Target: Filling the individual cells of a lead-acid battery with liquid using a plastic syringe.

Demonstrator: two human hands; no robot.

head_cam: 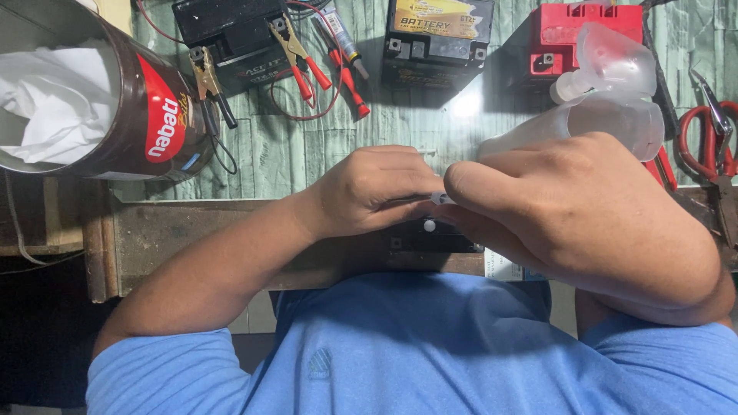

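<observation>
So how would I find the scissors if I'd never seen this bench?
Start at the green workbench and go along it to its far right edge, past the clear plastic spray bottle above the right hand. The scissors lie there, the only tool with big red loop handles and silver blades.

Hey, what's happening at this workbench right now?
A person in a blue shirt has both hands together at the bench edge. The right hand holds a clear plastic bottle tipped toward the left hand, its tip over a small dark battery mostly hidden beneath. Behind sit two black batteries, a red one, clip leads and red-handled scissors.
</observation>
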